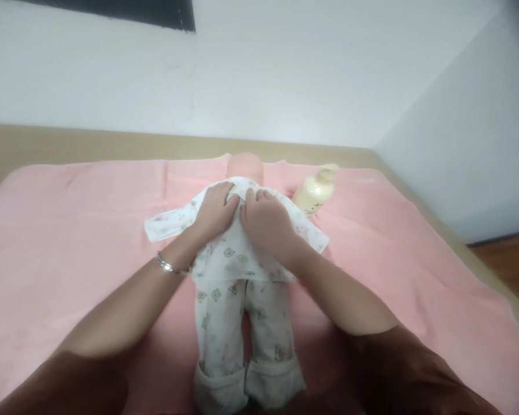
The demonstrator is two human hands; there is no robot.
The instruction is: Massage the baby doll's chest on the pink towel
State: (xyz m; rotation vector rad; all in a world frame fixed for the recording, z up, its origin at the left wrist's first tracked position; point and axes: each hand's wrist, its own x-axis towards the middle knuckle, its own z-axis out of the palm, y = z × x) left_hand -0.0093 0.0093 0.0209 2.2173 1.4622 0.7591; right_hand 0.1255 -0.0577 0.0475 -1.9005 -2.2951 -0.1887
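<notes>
A baby doll (245, 165) lies stretched out with its bald head pointing away from me; its face does not show. It wears a white printed shirt (231, 253) and matching trousers (222, 323) with rolled cuffs. My left hand (216, 210) rests on the upper left of the shirt, thumb apart from the fingers. Just across from it, my right hand (268, 222) lies on the upper right of the shirt, fingers slightly bent and apart. Both hands touch the cloth below the doll's neck, with a narrow gap between them.
A pale yellow pump bottle (313, 193) is beside the doll's right-hand sleeve. Beneath everything spreads a pink blanket (90, 230) on a tan surface (69, 138). A white wall (263, 75) rises behind, meeting another wall at the right.
</notes>
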